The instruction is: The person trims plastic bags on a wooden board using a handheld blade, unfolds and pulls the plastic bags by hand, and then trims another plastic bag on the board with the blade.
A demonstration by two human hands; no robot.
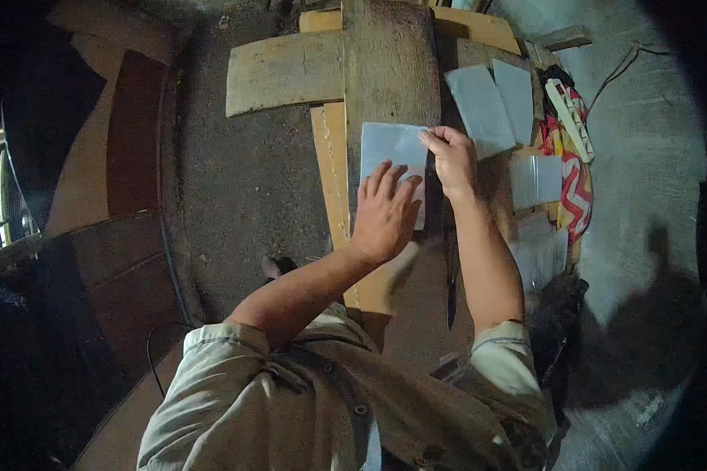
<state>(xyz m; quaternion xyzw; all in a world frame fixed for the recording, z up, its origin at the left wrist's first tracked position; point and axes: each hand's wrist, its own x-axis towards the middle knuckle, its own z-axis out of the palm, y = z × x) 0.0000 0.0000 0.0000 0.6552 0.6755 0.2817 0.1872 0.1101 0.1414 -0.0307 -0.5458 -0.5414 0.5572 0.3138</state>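
Note:
A pale, translucent rectangular sheet, which looks like plastic (381, 141), lies on a worn wooden board (389, 71) in front of me. I cannot tell whether it is one layer or several. Resting on its lower part is my left hand (385, 213), open, with the fingers spread over the surface. My right hand (454, 163) pinches the upper right corner between thumb and fingers. Just right of the board lie two similar pale sheets or stacks, the nearer one (481, 114) slightly overlapping the farther one (514, 100).
Clear plastic packs (538, 180) lie farther right. Beside them are a white power strip (569, 119) and a red-yellow patterned cloth (577, 200). A dark, thin pointed object (451, 290) sits below my right forearm. Another plank (287, 74) crosses under the board.

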